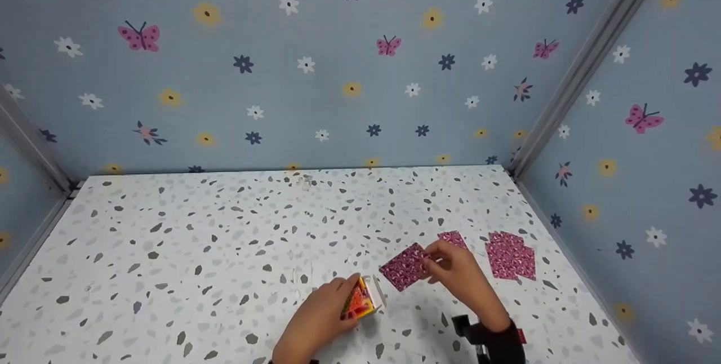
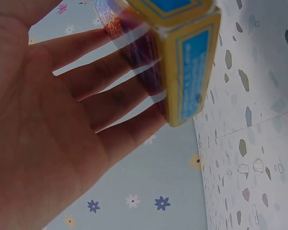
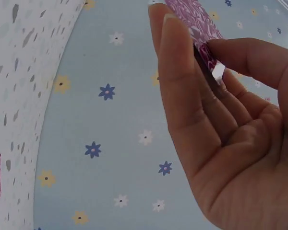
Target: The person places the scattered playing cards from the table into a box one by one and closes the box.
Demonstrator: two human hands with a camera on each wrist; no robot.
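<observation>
In the head view my left hand grips a small card box near the table's front. The box is yellow and orange, and its white flap stands open toward the right. The left wrist view shows a yellow edge with a blue panel beyond the fingers. My right hand pinches a pink patterned card between thumb and fingers, just right of the box and apart from it. Whether it is one card or several, I cannot tell. Another pink card lies partly hidden behind the right hand.
Several overlapping pink cards lie on the table's right side. The speckled white table meets a blue flowered wall at the back and another flowered wall on the right.
</observation>
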